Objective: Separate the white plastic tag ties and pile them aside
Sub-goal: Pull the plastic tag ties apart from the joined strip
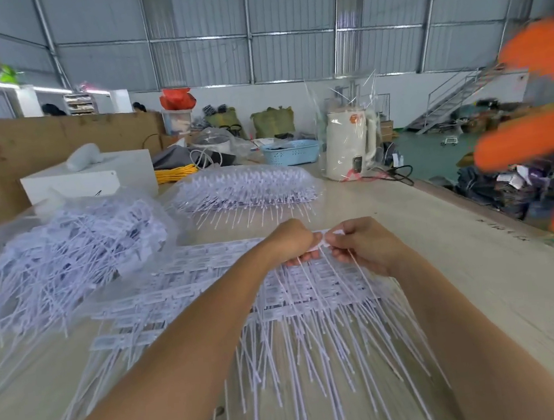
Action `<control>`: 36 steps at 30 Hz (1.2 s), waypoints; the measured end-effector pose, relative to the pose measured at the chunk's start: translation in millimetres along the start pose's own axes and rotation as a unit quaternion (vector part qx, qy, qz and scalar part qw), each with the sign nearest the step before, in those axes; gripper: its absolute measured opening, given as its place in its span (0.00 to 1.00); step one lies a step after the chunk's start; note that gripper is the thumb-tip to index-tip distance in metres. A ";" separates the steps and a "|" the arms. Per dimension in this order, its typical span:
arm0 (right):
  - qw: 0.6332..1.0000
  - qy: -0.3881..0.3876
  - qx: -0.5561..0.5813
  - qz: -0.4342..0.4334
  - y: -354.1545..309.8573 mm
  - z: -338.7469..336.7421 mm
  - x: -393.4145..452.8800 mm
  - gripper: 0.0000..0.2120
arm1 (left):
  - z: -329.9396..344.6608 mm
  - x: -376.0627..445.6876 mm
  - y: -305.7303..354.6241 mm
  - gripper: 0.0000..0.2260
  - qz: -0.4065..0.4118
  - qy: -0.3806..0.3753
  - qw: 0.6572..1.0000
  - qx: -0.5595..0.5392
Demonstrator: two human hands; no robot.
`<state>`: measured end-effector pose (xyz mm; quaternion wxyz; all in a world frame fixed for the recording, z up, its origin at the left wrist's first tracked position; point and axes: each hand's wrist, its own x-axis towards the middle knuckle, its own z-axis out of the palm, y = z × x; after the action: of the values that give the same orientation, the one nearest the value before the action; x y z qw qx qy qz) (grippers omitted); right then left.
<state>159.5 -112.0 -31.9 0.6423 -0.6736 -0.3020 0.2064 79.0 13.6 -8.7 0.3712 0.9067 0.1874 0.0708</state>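
Seemingly, left hand (293, 242), right hand (357, 240), both pinching tag ties (323, 275).

A cream kettle (351, 145) wrapped in plastic stands beside a blue basket (292, 153) on the table (462, 258).

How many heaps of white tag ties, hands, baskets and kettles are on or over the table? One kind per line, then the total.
Heaps of white tag ties: 3
Hands: 2 (left hand, right hand)
Blue basket: 1
White kettle: 1
Total: 7
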 end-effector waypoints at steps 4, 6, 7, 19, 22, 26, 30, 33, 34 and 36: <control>0.998 0.033 -0.020 -0.048 -2.7 1.0 2.9 0.07 | -3.0 -4.8 6.7 0.12 -0.015 0.006 0.992 -0.121; 0.996 0.041 -0.025 -0.076 -3.4 3.7 3.6 0.08 | -6.8 -8.7 6.5 0.12 -0.025 -0.011 0.987 -0.161; 0.995 0.046 -0.026 -0.090 -4.0 5.2 3.6 0.09 | -8.7 -11.5 5.8 0.12 -0.035 -0.034 0.981 -0.189; 0.927 0.070 0.364 0.047 -26.9 -29.6 -3.8 0.05 | -27.0 -24.8 -14.8 0.15 0.034 -0.064 0.988 -0.137; 0.980 0.022 0.190 0.060 -27.3 8.4 -8.8 0.01 | -20.6 -23.9 -14.5 0.11 0.035 -0.068 0.990 -0.121; 0.999 0.010 0.028 0.031 -21.1 35.8 -14.2 0.02 | -13.7 -19.2 -15.9 0.09 0.039 -0.053 0.995 -0.074; 0.998 -0.012 0.052 0.024 -13.6 42.0 -16.8 0.04 | -15.4 -21.7 -18.4 0.19 0.057 -0.043 0.992 -0.100; 0.998 0.037 0.051 -0.001 -13.3 37.2 -13.5 0.06 | -18.2 -20.1 -27.4 0.19 0.062 0.013 0.995 -0.080; 0.998 0.043 0.052 -0.005 -13.9 35.8 -12.3 0.06 | -20.3 -20.7 -30.4 0.16 0.056 0.020 0.996 -0.066; 0.997 0.041 0.060 -0.009 -13.7 35.1 -10.1 0.04 | -24.3 -22.3 -37.5 0.13 0.045 -0.003 0.997 -0.058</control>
<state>126.8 -92.9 -22.5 0.6955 -0.6389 -0.2682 0.1903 41.2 45.1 -17.4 0.4203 0.8912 0.1412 0.0956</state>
